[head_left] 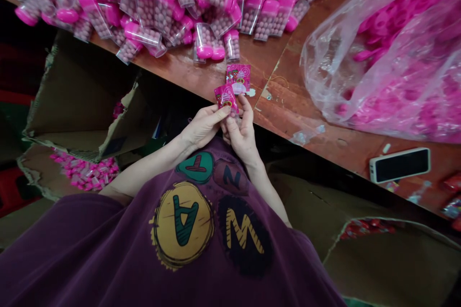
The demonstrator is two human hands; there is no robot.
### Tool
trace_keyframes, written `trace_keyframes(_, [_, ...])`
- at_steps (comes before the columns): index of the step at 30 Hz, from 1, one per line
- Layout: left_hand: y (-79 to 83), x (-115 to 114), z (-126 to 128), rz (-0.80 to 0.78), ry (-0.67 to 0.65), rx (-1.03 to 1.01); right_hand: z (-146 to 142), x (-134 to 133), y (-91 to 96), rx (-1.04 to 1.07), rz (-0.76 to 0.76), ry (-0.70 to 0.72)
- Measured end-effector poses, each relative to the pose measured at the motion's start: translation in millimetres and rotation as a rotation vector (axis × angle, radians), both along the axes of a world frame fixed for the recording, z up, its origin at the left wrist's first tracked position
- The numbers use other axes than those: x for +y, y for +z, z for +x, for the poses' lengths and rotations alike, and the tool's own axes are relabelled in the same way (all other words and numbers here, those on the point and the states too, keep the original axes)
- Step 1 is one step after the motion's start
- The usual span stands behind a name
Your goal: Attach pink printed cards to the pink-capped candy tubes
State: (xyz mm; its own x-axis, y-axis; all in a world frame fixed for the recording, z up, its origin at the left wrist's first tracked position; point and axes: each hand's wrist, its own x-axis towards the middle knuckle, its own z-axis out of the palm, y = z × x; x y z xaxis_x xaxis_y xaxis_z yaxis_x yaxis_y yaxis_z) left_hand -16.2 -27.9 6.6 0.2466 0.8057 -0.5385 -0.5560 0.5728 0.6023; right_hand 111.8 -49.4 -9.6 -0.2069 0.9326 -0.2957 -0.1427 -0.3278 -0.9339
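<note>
Our left hand (202,126) pinches a printed pink wrapper (224,95); our right hand (242,135), fingers curled, grips the bead-filled tube (234,114) beneath, seemingly for steadiness.

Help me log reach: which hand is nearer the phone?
Right. The right hand is to the left of the phone; the left hand is farther left, beside the right.

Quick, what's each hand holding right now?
Left hand: closed, thumb pinching a pink printed packet.
Right hand: fingers curled, apparently holding a clear bead-filled tube, mostly hidden.
</note>
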Motion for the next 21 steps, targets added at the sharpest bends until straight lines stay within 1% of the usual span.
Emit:
trace_keyframes(3, [-1.0, -3.5, 1.0, 0.007, -0.025, -0.009, 2.4, 0.1, 2.5, 0.001, -0.013, 0.039])
trace_keyframes(5, [-1.7, -5.0, 0.3, 0.005, -0.038, -0.027, 3.4, 0.1, 2.1, 0.047, -0.02, 0.061])
trace_keyframes(8, [-1.9, -4.3, -2.0, -0.007, -0.069, -0.049, 3.2, -0.2, -1.9, 0.14, -0.041, 0.06])
trace_keyframes(10, [-0.5, -1.2, -3.2, -0.026, -0.083, -0.038, 2.8, -0.1, -5.1, 0.154, -0.045, 0.058])
trace_keyframes(11, [0.4, 0.9, -3.3, -0.036, -0.071, -0.027, 2.6, 0.3, -6.4, 0.14, -0.035, 0.061])
trace_keyframes(15, [3.0, 9.5, -1.4, -0.073, 0.045, 0.023, 2.2, 3.4, -7.5, 0.097, -0.009, 0.109])
trace_keyframes(18, [2.0, 11.0, -0.3, -0.085, 0.037, 0.049, 0.9, 5.3, -5.9, 0.134, -0.043, 0.132])
trace_keyframes(21, [1.0, 6.8, 0.0, -0.073, 0.05, 0.048, -1.2, 5.2, -4.6, 0.138, -0.064, 0.136])
